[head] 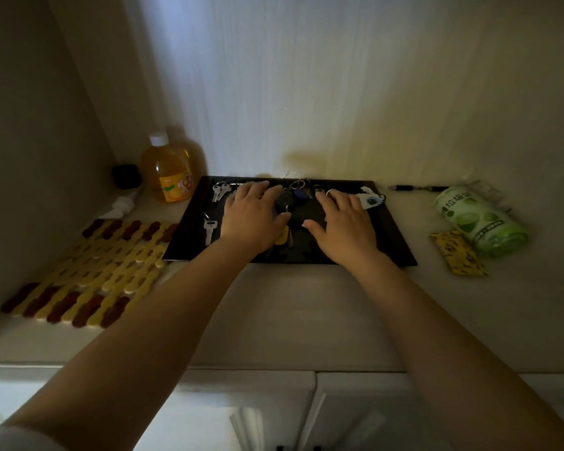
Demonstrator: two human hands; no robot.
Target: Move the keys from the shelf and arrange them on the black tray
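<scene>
- Several keys lie on the black tray [393, 242]: a small silver bunch [220, 191] in its far left corner, a single silver key [209, 231] nearer along the left side, and a dark fob cluster [290, 198] with rings and a blue tag in the far middle.
- A yellow-tagged key [282, 236] shows between the wrists, and a white charm with a dark spot [370, 199] sits at the far right of the tray.
- The left hand [253, 219] lies palm down over the tray's left half, fingers spread flat and gripping nothing that can be seen — its fingertips reach towards the silver bunch.
- The right hand [342, 227] lies likewise over the right half, fingers splayed and apart, tips just beside the white charm; whether anything sits under either palm cannot be told.
- The two hands are apart, with the dark fob cluster between them.
- The tray rests on the pale counter [290, 307], against the back wall.
- To the left stand an orange drink bottle [168, 172] and a small black object [126, 175], with a yellow and brown mat [88, 275] nearer.
- To the right lie a green canister [479, 219] on its side, a yellow packet [458, 255] and a dark pen [417, 188] by the wall.
</scene>
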